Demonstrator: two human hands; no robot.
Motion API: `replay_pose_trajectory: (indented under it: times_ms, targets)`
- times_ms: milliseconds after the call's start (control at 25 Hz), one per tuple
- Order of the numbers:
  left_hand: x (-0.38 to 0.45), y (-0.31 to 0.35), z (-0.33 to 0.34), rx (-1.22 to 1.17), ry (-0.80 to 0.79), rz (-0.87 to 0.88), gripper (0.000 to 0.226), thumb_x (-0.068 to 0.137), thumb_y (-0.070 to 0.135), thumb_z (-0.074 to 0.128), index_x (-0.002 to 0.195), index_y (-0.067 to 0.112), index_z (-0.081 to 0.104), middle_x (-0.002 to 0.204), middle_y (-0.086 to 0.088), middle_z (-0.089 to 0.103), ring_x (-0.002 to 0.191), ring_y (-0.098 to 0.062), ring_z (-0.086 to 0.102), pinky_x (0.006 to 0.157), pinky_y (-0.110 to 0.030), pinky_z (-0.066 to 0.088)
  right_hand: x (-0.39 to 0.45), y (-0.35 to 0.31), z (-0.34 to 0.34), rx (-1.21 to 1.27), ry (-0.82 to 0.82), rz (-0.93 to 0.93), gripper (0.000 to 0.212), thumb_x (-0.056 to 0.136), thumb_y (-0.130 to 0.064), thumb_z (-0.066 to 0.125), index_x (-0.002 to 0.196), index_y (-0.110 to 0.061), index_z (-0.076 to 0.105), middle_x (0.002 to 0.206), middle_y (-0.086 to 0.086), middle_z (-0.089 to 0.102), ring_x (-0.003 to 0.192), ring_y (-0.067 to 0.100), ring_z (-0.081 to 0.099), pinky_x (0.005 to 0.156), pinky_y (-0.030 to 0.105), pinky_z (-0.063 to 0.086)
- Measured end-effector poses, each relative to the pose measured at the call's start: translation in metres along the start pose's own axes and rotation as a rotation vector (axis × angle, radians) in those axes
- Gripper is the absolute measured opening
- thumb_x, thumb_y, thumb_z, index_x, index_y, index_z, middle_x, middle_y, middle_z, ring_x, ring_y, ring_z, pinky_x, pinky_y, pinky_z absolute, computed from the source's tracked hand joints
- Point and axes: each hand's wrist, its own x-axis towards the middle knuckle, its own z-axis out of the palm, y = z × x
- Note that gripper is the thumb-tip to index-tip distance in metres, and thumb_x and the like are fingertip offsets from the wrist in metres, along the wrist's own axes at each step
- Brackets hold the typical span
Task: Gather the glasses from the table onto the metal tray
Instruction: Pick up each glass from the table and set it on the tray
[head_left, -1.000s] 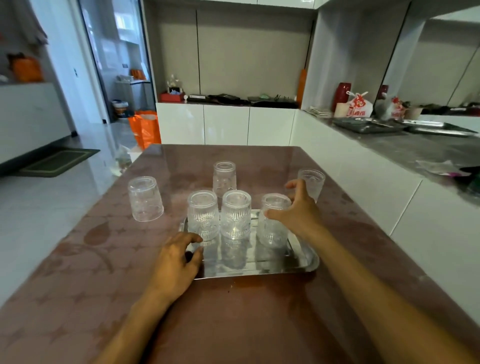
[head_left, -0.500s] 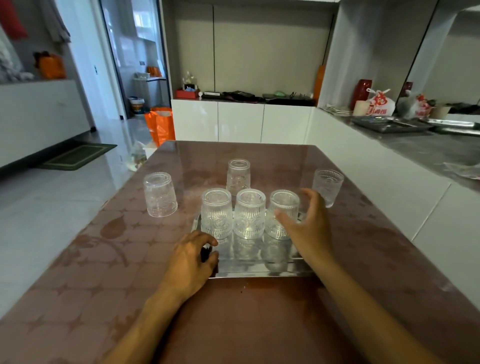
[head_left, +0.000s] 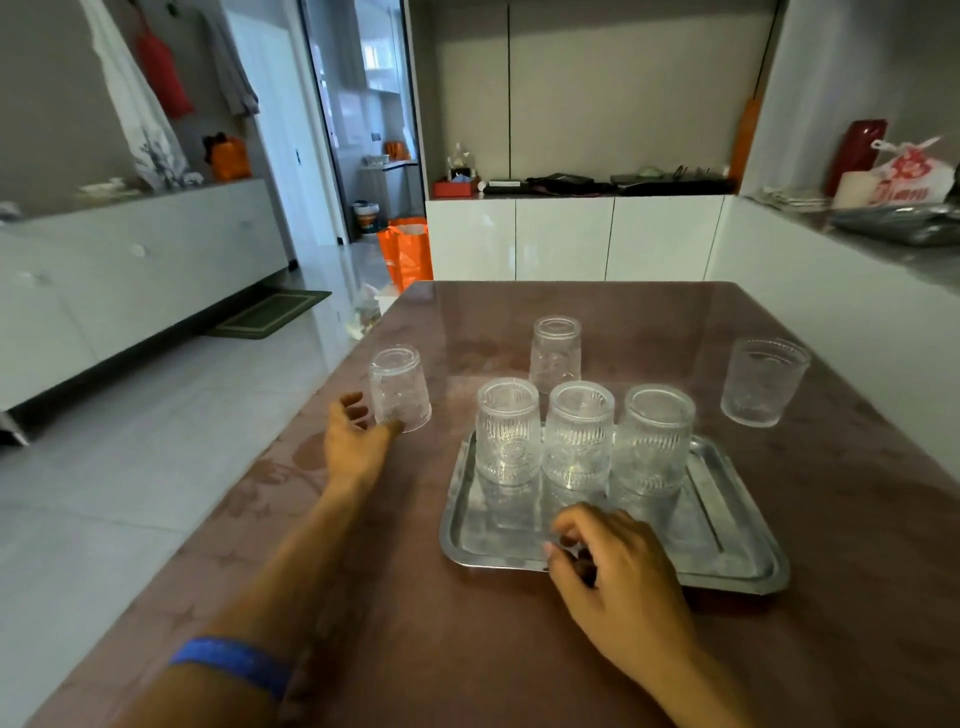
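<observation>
The bench (head_left: 519, 649) carries all items. The metal tray (head_left: 727, 540) lies just beyond the right hand (head_left: 618, 571); that hand's fingers are curled over the tray's near rim, touching it, gripping no glass. Three inverted ribbed glasses (head_left: 577, 435) stand in a row at the tray's far edge, ahead of the right hand. The left hand (head_left: 353, 441) is spread open, thumb tip touching the base of an inverted glass (head_left: 400, 388) on the bench, fingers not closed around it. A second inverted glass (head_left: 556, 354) stands beyond the tray. An upright glass (head_left: 763, 381) stands far right of both hands.
</observation>
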Motion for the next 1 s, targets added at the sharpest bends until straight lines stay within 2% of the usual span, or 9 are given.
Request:
replay_pose_trajectory:
  times_ms: [80, 160, 280, 360, 440, 600, 760, 840, 1000]
  targets:
    - [0.025, -0.003, 0.005, -0.023, -0.075, -0.004, 0.086, 0.074, 0.013, 0.083, 0.144, 0.017, 0.034, 0.134, -0.003, 0.051, 0.117, -0.023, 0.053, 0.103, -0.041, 0.046, 0.000, 0.002, 0.000, 0.001, -0.013, 0.004, 0.012, 0.086, -0.030, 0.069, 0.090, -0.024, 0.060, 0.079, -0.008, 0.066, 0.077, 0.013, 0.057, 0.074, 0.031, 0.046]
    - [0.046, -0.008, 0.018, -0.054, -0.131, -0.011, 0.095, 0.069, 0.014, 0.087, 0.147, 0.018, 0.031, 0.142, -0.009, 0.052, 0.124, -0.030, 0.054, 0.109, -0.050, 0.042, 0.001, 0.004, 0.002, 0.003, -0.020, 0.021, 0.013, 0.087, -0.035, 0.066, 0.092, -0.026, 0.059, 0.081, -0.009, 0.065, 0.079, 0.011, 0.055, 0.074, 0.028, 0.042]
    - [0.062, -0.013, 0.037, 0.122, -0.054, -0.008, 0.090, 0.061, 0.033, 0.091, 0.137, 0.020, 0.046, 0.134, -0.009, 0.063, 0.123, -0.030, 0.058, 0.110, -0.054, 0.039, 0.002, 0.006, 0.005, 0.000, -0.014, 0.040, 0.013, 0.086, -0.037, 0.066, 0.092, -0.028, 0.059, 0.080, -0.011, 0.064, 0.078, 0.010, 0.053, 0.072, 0.027, 0.043]
    - [0.061, -0.017, 0.040, 0.091, 0.014, 0.020, 0.086, 0.057, 0.037, 0.093, 0.131, 0.020, 0.053, 0.127, -0.006, 0.067, 0.116, -0.026, 0.062, 0.108, -0.049, 0.043, 0.005, 0.005, 0.005, -0.015, -0.009, 0.035, 0.013, 0.085, -0.034, 0.070, 0.089, -0.028, 0.059, 0.076, -0.012, 0.063, 0.075, 0.009, 0.053, 0.069, 0.028, 0.043]
    - [0.050, -0.016, 0.032, -0.074, 0.032, 0.081, 0.082, 0.056, 0.031, 0.094, 0.126, 0.022, 0.054, 0.120, -0.002, 0.068, 0.103, -0.018, 0.065, 0.098, -0.038, 0.051, 0.006, 0.004, 0.003, -0.024, -0.010, 0.031, 0.014, 0.083, -0.028, 0.074, 0.087, -0.025, 0.061, 0.072, -0.011, 0.063, 0.071, 0.010, 0.054, 0.068, 0.029, 0.043]
    - [0.005, -0.005, 0.004, -0.256, -0.047, 0.134, 0.066, 0.056, 0.038, 0.093, 0.112, 0.027, 0.060, 0.112, -0.002, 0.071, 0.101, -0.017, 0.070, 0.090, -0.041, 0.058, 0.007, 0.000, 0.000, -0.023, -0.004, 0.041, 0.012, 0.083, -0.025, 0.073, 0.086, -0.022, 0.062, 0.071, -0.009, 0.065, 0.071, 0.013, 0.057, 0.068, 0.033, 0.046]
    - [-0.056, 0.009, -0.021, -0.158, -0.294, 0.212, 0.075, 0.051, 0.050, 0.093, 0.114, 0.017, 0.068, 0.106, -0.001, 0.078, 0.097, -0.017, 0.074, 0.081, -0.033, 0.061, 0.005, 0.003, 0.000, 0.014, 0.018, 0.046, 0.011, 0.083, -0.023, 0.072, 0.085, -0.021, 0.063, 0.072, -0.007, 0.066, 0.071, 0.014, 0.058, 0.065, 0.032, 0.048]
    - [-0.084, 0.014, -0.019, -0.084, -0.416, 0.218, 0.082, 0.048, 0.053, 0.094, 0.115, 0.014, 0.067, 0.108, -0.003, 0.077, 0.100, -0.018, 0.073, 0.085, -0.037, 0.061, 0.003, 0.003, -0.001, 0.046, 0.034, 0.062, 0.010, 0.083, -0.022, 0.072, 0.086, -0.021, 0.063, 0.074, -0.008, 0.067, 0.072, 0.012, 0.058, 0.063, 0.029, 0.048]
    - [-0.116, 0.015, 0.004, 0.002, -0.450, 0.251, 0.086, 0.039, 0.050, 0.095, 0.116, 0.029, 0.061, 0.110, 0.006, 0.074, 0.104, -0.007, 0.069, 0.091, -0.027, 0.055, -0.001, 0.003, -0.005, 0.109, 0.067, 0.117, 0.016, 0.084, -0.019, 0.071, 0.097, -0.021, 0.061, 0.079, -0.010, 0.067, 0.080, 0.011, 0.060, 0.064, 0.032, 0.052]
